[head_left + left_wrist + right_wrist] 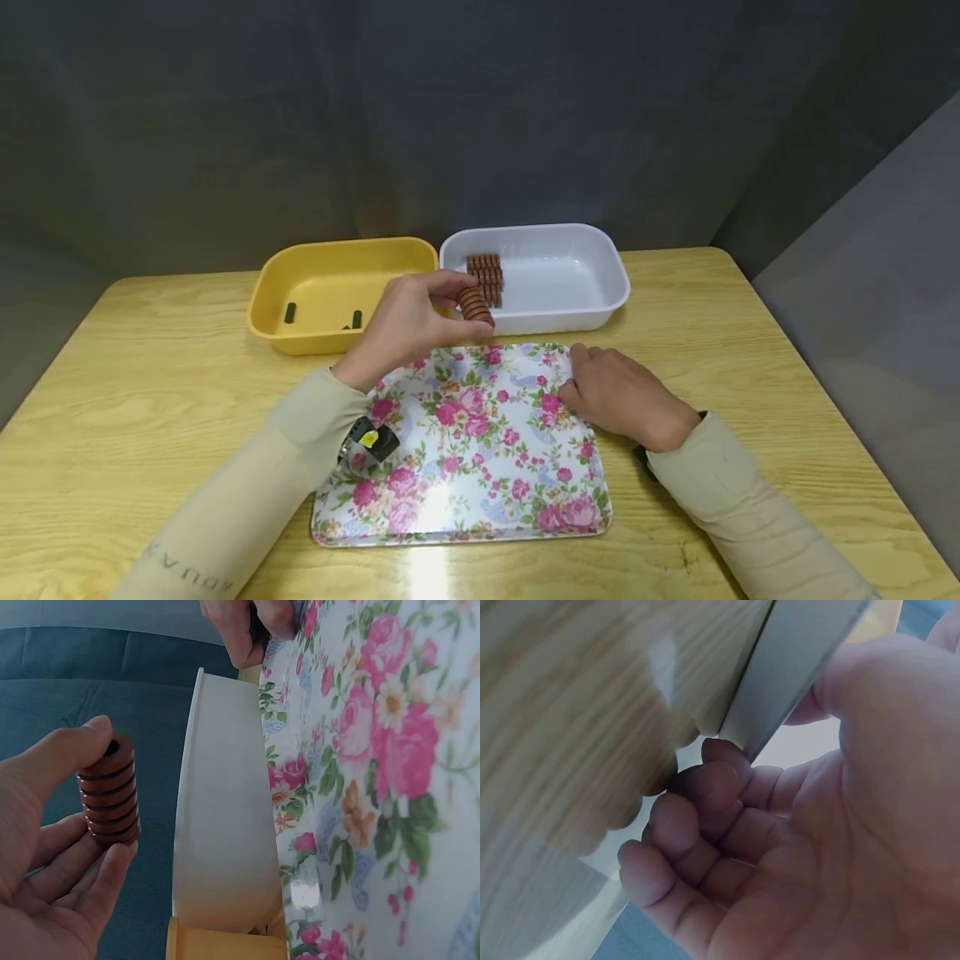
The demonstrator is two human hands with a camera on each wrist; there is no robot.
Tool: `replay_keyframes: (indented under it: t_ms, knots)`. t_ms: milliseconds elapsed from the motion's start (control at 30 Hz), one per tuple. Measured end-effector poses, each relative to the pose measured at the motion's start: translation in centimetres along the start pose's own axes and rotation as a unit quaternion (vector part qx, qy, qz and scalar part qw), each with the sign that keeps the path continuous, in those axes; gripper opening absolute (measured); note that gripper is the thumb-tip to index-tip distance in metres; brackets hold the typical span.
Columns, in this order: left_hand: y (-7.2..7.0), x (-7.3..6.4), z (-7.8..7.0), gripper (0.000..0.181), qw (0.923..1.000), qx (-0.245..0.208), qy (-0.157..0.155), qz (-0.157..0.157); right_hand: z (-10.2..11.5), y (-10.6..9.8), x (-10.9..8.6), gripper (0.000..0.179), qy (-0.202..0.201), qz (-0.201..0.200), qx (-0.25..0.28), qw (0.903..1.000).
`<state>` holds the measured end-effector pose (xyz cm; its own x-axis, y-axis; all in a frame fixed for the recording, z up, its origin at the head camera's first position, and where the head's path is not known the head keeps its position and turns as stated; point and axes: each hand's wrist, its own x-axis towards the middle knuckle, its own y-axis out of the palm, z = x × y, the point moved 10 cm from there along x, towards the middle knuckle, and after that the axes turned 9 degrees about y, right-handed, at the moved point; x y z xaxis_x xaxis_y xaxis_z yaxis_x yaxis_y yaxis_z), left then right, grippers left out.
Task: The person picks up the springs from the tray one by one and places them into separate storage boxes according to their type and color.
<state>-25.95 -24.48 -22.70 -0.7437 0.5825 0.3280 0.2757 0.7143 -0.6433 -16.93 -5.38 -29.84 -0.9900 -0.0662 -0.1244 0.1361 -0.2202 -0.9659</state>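
My left hand pinches a brown coil spring between thumb and fingers, above the front wall of the white bin. In the left wrist view the spring stands nearly upright, its thick flat coils and dark centre hole showing. More brown springs lie in rows at the left side of the white bin. By the far right corner of the floral tray, my right hand grips the rim. Its fingers curl at the outer side, and the thumb is partly hidden behind the rim.
A yellow bin stands left of the white one, with a few small dark green pieces inside. Both stand near the back edge of the wooden table, against a dark curtain. The tray lies in front of them.
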Motion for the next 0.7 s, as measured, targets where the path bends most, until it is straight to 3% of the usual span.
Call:
replay_keyframes:
  t_ms: [400, 533, 700]
  knots:
    - [0.8, 2.4, 0.4, 0.056, 0.9999, 0.007, -0.006, 0.003, 0.4, -0.3, -0.2, 0.016, 0.0, -0.006, 0.002, 1.0]
    - [1.1, 3.3, 0.3, 0.055, 1.0, 0.005, 0.005, 0.004, 0.5, -0.4, -0.4, 0.016, 0.004, -0.007, -0.003, 1.0]
    - [1.4, 4.4, -0.1, 0.042, 0.9996, 0.01, 0.028, 0.003, 0.7, -0.5, -0.6, 0.015, 0.009, -0.008, -0.006, 0.9999]
